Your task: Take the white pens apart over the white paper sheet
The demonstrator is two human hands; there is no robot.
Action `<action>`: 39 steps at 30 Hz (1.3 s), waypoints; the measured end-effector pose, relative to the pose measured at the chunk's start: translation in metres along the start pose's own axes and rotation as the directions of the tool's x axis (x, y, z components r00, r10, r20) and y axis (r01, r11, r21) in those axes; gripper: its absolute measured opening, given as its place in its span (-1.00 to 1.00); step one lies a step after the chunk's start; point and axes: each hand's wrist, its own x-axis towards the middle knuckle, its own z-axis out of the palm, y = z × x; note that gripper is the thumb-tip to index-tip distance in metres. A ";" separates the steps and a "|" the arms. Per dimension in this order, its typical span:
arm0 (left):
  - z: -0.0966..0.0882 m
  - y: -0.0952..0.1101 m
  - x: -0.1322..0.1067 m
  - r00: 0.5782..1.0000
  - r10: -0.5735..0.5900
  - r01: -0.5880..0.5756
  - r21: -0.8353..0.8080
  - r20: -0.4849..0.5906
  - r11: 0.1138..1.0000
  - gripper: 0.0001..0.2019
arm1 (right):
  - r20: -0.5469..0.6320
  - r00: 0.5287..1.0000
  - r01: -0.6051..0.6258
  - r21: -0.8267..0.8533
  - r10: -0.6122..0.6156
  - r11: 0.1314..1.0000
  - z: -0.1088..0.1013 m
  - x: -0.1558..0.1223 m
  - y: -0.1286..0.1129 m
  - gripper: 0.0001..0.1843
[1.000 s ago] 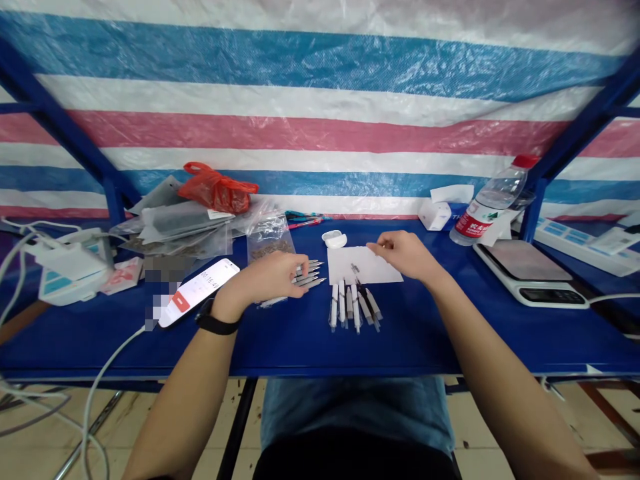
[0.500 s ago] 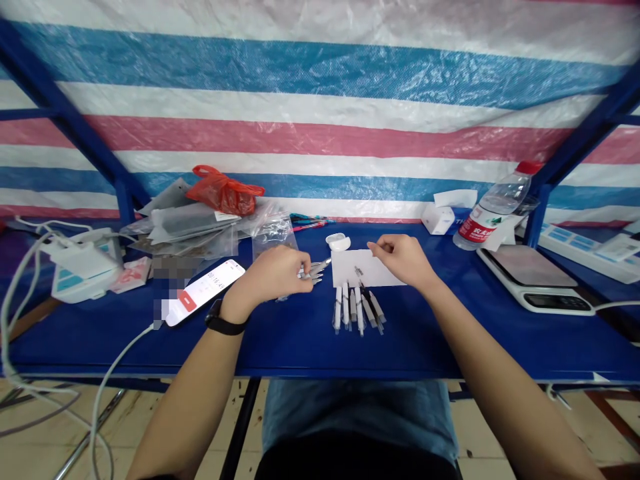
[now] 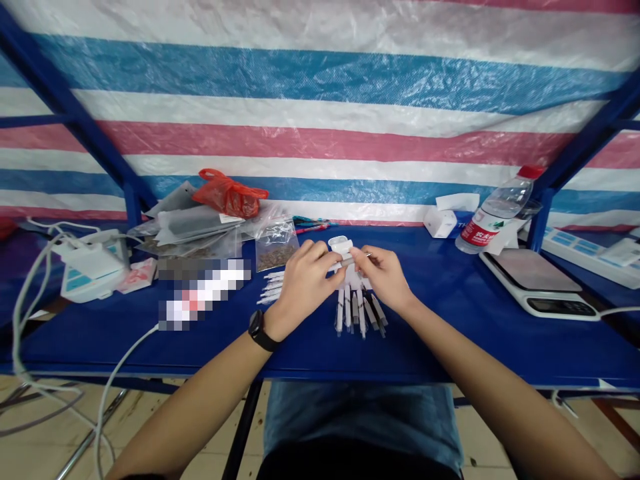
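My left hand [image 3: 310,275] and my right hand [image 3: 376,275] meet over the middle of the desk. Both are closed, fingers pinching a slim grey-and-white pen part [image 3: 345,262] between them; a thin pointed end shows by the right fingertips. A white sheet of paper [image 3: 353,277] lies beneath, mostly covered by the hands. Nearer to me, several white and grey pen parts [image 3: 361,312] lie in a row, some with clear ends. Left of my left hand, several white pointed pens [image 3: 271,287] lie side by side. An open white earphone case [image 3: 340,245] sits just beyond the fingers.
A zip bag of brown bits [image 3: 276,250], a red plastic bag [image 3: 230,193] and flat packets stand at the back left. A blurred-out phone [image 3: 205,293] and power strip [image 3: 90,267] lie left. At right are a water bottle [image 3: 495,210], tissue box [image 3: 443,222] and scale [image 3: 537,283].
My left hand has moved right, uncovering the pointed pens, and now meets my right hand. The right hand has shifted slightly left and lower. A pen part is now visible between them.
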 end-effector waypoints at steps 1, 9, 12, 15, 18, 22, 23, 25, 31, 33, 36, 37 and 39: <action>0.000 0.001 0.000 1.000 0.005 -0.005 -0.007 -0.027 1.000 -0.77 | -0.037 0.999 -0.022 0.028 0.023 0.999 -0.001 0.001 0.002 -0.29; 0.014 0.008 -0.002 0.941 -0.097 0.242 -0.446 0.324 0.862 -0.79 | -0.025 0.998 -0.055 0.084 0.057 0.995 -0.008 0.007 0.009 -0.30; 0.019 0.007 -0.003 0.909 -0.025 0.366 -0.768 0.416 0.526 -0.72 | 0.035 0.999 -0.009 0.067 0.007 0.998 -0.015 0.008 0.005 -0.29; 0.019 0.006 -0.002 0.857 0.076 0.495 -0.856 0.509 0.150 -0.63 | 0.098 0.995 0.029 0.044 -0.033 0.999 -0.023 0.011 0.002 -0.29; 0.017 0.008 -0.001 0.829 0.104 0.554 -0.831 0.549 -0.034 -0.64 | 0.115 0.992 0.044 0.104 -0.056 0.994 -0.027 0.014 0.001 -0.33; 0.015 0.008 0.000 0.805 0.128 0.592 -0.794 0.579 -0.137 -0.69 | 0.117 0.992 0.016 0.219 -0.042 0.976 -0.028 0.013 0.002 -0.48; 0.014 0.008 0.000 0.803 0.129 0.596 -0.789 0.582 -0.150 -0.71 | 0.116 0.993 0.009 0.229 -0.036 0.973 -0.029 0.013 0.003 -0.52; 0.014 0.007 0.001 0.802 0.132 0.598 -0.783 0.583 -0.175 -0.75 | 0.103 0.994 -0.004 0.257 -0.023 0.966 -0.031 0.013 0.003 -0.61; 0.011 0.007 0.002 0.789 0.139 0.615 -0.763 0.599 -0.199 -0.79 | 0.083 0.996 -0.064 0.407 0.032 0.911 -0.033 0.013 0.003 -0.58; 0.010 0.008 0.001 0.795 0.130 0.607 -0.773 0.593 -0.186 -0.79 | 0.046 0.998 -0.061 0.399 0.047 0.915 -0.031 0.013 0.003 -0.61; 0.010 0.008 0.001 0.804 0.129 0.595 -0.783 0.581 -0.179 -0.79 | -0.005 0.996 -0.080 0.367 0.087 0.927 -0.027 0.013 0.004 -0.62; 0.010 0.008 0.001 0.804 0.129 0.595 -0.783 0.581 -0.180 -0.78 | -0.007 0.995 -0.092 0.372 0.102 0.924 -0.027 0.013 0.004 -0.59; 0.010 0.007 0.000 0.803 0.128 0.595 -0.783 0.582 -0.181 -0.78 | 0.022 0.993 -0.118 0.414 0.120 0.902 -0.028 0.012 0.003 -0.47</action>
